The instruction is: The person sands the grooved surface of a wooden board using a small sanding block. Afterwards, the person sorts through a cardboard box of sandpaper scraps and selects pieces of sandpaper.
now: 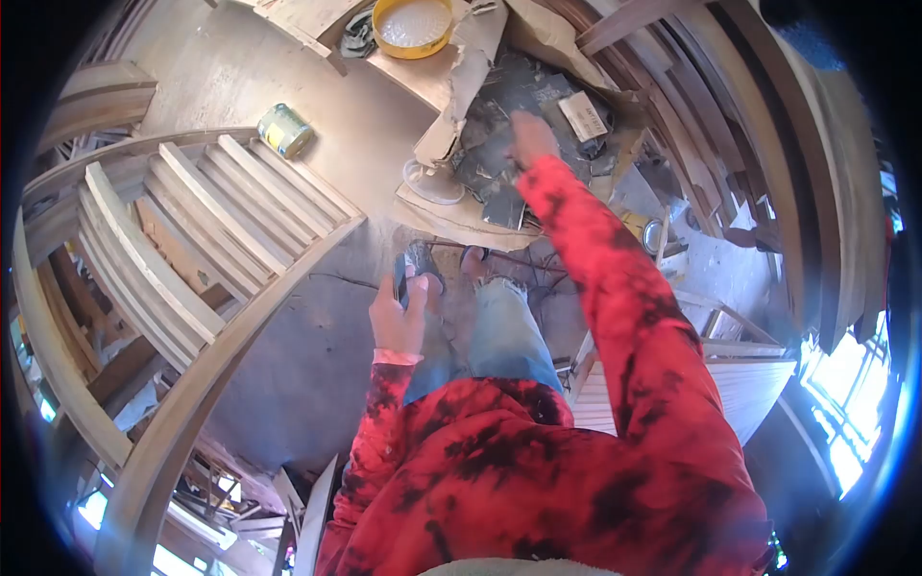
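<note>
My left hand (398, 317) is in front of my legs, its fingers closed round a small dark flat object (400, 276) whose kind I cannot make out. My right hand (531, 139) reaches forward over a heap of dark grey torn sheets (495, 149). Its fingers are blurred and partly hidden, so I cannot see whether it grips anything. Just right of that hand lies a small light box with printing (582, 116). A clear round plastic piece, like a lid (432, 182), sits left of the sheets.
A slatted wooden frame (240, 206) stands at left, with a tin can (285, 131) beyond it. A yellow tub (412, 27) is at the top near torn cardboard (447, 130). Another can (642, 230) is beside my right forearm. Long curved boards (768, 125) line the right.
</note>
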`<action>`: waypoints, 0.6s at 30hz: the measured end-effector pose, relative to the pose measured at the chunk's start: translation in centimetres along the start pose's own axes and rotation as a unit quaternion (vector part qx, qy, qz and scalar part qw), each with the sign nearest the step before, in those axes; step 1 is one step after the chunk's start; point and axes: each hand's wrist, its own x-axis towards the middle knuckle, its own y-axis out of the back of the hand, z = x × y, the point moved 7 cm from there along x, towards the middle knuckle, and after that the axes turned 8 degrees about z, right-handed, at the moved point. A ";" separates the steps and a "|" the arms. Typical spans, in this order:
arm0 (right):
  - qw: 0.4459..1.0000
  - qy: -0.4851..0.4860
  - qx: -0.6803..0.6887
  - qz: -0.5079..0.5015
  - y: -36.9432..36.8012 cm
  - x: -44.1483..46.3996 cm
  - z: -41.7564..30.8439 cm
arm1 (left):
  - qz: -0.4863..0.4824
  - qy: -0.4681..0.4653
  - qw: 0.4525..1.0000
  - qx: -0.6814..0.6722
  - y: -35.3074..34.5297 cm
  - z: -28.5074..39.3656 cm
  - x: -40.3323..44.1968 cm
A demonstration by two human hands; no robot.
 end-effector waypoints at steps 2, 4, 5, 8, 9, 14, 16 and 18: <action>0.980 -0.092 0.178 -0.008 1.9 -2.4 3.0 | 0.042 -0.007 0.998 -0.040 0.1 0.5 0.5; 0.979 -0.058 0.196 0.009 4.8 -4.1 4.0 | 0.054 0.013 0.997 -0.048 -0.2 0.8 0.7; 0.979 -0.055 0.197 0.005 5.9 -4.4 3.9 | 0.057 0.030 0.996 -0.054 -0.4 0.8 0.6; 0.971 -0.020 0.238 0.010 8.6 -4.0 2.9 | 0.046 0.053 0.996 -0.046 -1.4 1.1 0.9; 0.971 -0.020 0.239 0.009 8.4 -3.9 3.1 | 0.046 0.054 0.996 -0.045 -1.6 1.7 0.9; 0.889 -0.132 0.418 -0.128 5.7 -2.1 5.0 | 0.047 0.095 0.983 -0.151 -3.4 2.6 0.6; 0.874 -0.163 0.444 -0.113 6.9 -1.2 5.0 | 0.057 0.081 0.987 -0.127 -3.9 1.6 0.7; 0.891 -0.169 0.415 -0.073 8.7 0.2 5.1 | 0.066 0.070 0.990 -0.101 -4.0 1.3 0.5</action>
